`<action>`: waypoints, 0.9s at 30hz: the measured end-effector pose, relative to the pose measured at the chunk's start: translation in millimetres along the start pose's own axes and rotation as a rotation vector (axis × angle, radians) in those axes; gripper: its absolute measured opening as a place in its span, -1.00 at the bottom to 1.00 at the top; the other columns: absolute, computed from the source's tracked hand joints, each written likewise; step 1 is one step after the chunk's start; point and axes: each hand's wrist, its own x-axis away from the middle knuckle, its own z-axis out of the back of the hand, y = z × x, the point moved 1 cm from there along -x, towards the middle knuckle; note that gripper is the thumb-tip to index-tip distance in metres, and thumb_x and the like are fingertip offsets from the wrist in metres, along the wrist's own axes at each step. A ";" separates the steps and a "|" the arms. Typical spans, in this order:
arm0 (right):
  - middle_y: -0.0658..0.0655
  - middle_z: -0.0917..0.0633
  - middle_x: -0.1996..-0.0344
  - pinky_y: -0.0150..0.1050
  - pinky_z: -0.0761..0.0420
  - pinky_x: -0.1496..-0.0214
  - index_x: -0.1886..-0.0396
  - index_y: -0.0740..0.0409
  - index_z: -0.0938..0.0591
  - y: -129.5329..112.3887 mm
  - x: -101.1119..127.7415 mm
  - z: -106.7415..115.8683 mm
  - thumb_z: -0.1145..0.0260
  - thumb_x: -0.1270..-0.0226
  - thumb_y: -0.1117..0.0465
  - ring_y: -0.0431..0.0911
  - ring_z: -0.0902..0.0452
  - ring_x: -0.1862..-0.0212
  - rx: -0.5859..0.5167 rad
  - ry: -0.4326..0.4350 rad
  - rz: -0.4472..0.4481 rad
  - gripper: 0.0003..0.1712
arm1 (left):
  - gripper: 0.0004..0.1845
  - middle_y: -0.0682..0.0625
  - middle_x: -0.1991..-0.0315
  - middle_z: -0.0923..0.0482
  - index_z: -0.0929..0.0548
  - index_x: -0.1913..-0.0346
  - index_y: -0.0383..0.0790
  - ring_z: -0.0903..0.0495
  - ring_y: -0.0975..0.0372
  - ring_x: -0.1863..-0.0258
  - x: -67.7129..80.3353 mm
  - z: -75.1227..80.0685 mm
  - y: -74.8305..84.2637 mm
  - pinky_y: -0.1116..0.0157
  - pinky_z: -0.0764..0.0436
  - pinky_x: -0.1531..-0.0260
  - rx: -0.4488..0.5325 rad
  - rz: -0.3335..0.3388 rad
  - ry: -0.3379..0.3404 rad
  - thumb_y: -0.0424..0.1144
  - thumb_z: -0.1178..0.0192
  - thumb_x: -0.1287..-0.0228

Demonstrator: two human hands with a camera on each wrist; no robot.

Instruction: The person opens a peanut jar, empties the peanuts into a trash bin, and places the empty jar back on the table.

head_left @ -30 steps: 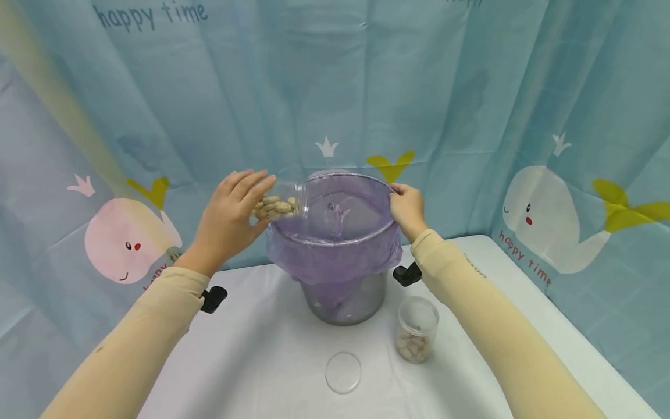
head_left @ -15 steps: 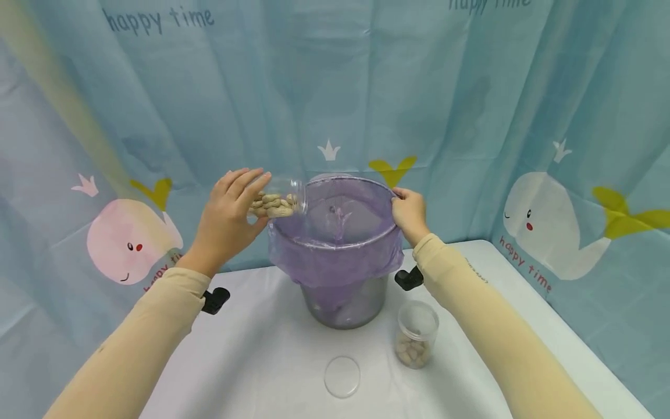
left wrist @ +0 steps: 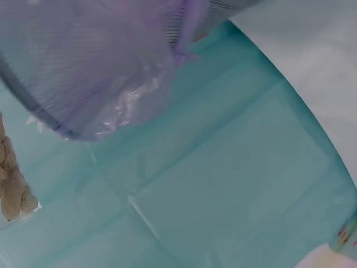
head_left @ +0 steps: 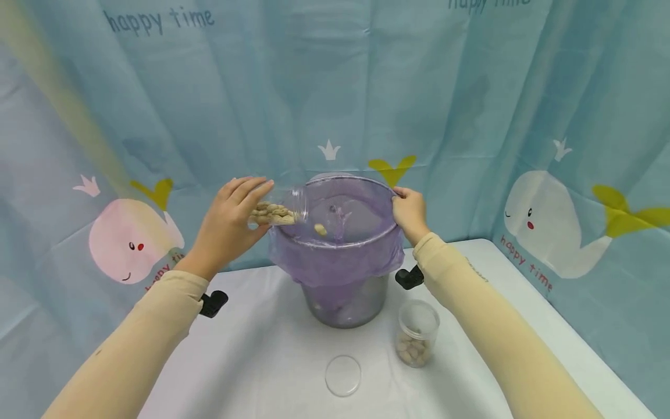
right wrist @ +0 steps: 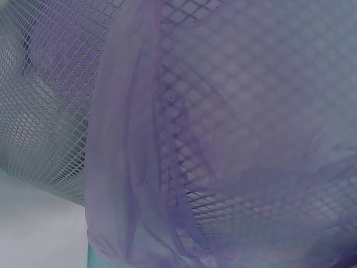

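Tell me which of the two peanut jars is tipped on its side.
The jar gripped by the left hand, tilted over the lined bin. The other jar stands upright on the table.

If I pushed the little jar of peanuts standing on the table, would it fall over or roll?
The small jar would probably slide before tipping: it looks squat, with peanuts low inside. Its clear plastic looks light, so a hard shove might topple it. With no lid on, it could then roll and spill.

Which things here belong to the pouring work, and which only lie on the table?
In use:
left hand tipping a clear jar of peanuts
lined bin
right hand gripping its rim

Lying about:
second jar
clear lid
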 end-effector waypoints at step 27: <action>0.25 -0.51 -0.35 -0.06 -0.50 -0.42 -0.39 0.25 -0.45 0.6 0.2 0.7 -0.01 -0.55 0.29 0.10 -0.40 -0.41 -0.009 -0.010 -0.005 -0.53 | -0.14 -0.31 -0.18 -0.55 -0.50 -0.27 -0.36 -0.47 -0.21 -0.19 -3.6 1.9 -0.4 -0.13 -0.44 -0.31 -0.014 -0.027 0.028 -0.49 -0.59 0.25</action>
